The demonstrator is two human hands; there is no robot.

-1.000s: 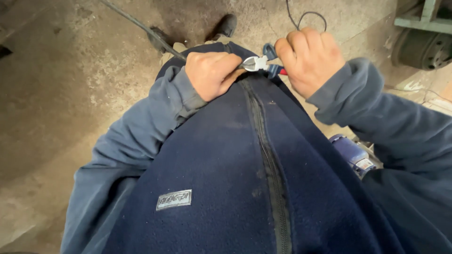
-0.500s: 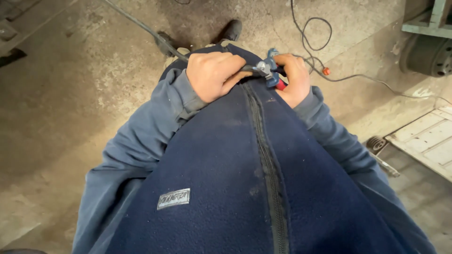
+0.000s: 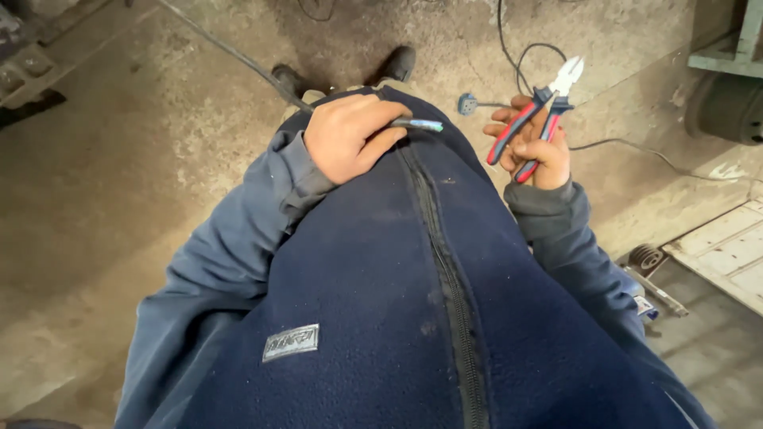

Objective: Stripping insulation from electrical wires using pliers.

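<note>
Hands split apart since before: right hand now out to the side gripping red-blue pliers, left hand clenched on dark cable at the jacket. Stained concrete floor, loose wire, metal plate at right.

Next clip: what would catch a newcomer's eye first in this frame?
The red-and-blue cutting pliers, raised in the right hand at upper right with their steel tips apart. Next, the left hand at centre gripping a dark cable with a stripped end. A dark blue zipped fleece fills the lower frame.
</note>
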